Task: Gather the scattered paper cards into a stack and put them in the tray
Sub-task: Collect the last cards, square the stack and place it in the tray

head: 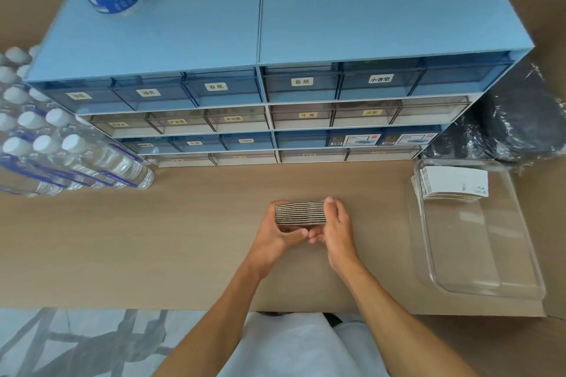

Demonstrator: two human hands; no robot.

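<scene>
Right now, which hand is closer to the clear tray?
The right hand. It grips the right end of the held stack of cards, on the side toward the clear tray. The left hand grips the stack's left end, farther from the tray.

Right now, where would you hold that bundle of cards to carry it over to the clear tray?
By its two short ends, squeezed inward, as the left hand and right hand do. The card stack stands on edge on the table, so end pressure probably keeps the loose cards together. The tray lies to the right, with another stack at its far end.
</scene>
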